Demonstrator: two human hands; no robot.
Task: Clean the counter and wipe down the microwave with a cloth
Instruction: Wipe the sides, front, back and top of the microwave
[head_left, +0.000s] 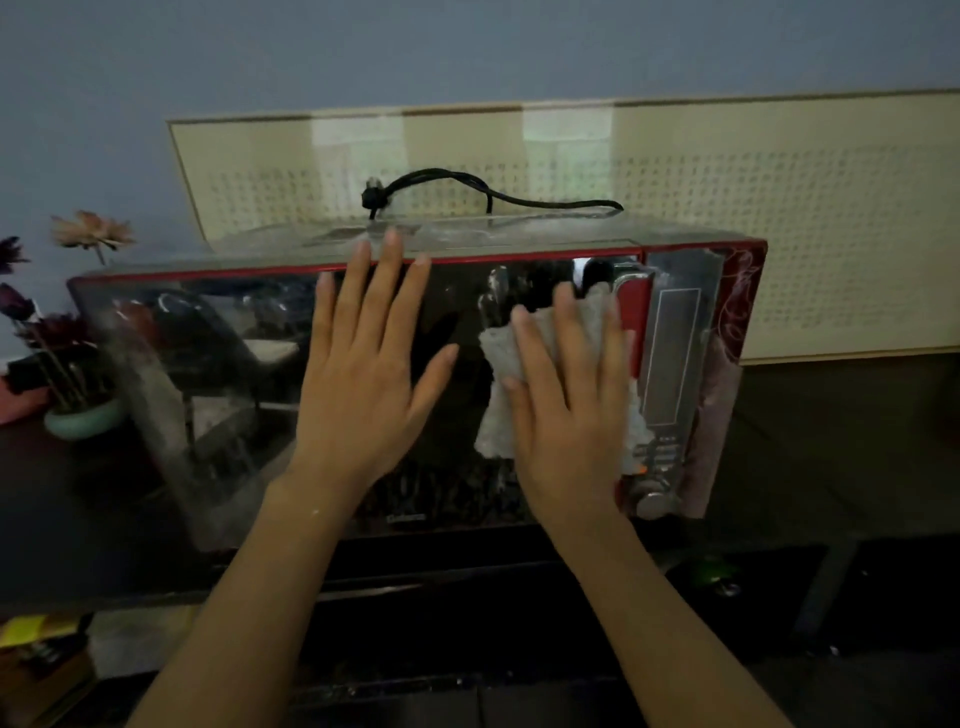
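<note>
A red-trimmed microwave (218, 364) with a dark mirrored door stands on a dark counter (78, 519). My left hand (363, 374) lies flat on the door's middle, fingers spread, fingertips reaching over the top edge. A grey cloth (498, 415) is pressed against the right part of the door, beside the control panel (670, 358), with my right hand (566, 410) flat on top of it. Much of the cloth is hidden under that hand.
A black power cord (467, 187) with its plug lies on top of the microwave. A small teal vase (83, 421) of dried flowers stands at the left. A framed cream panel (805, 234) leans on the wall behind. Counter stretches right of the microwave.
</note>
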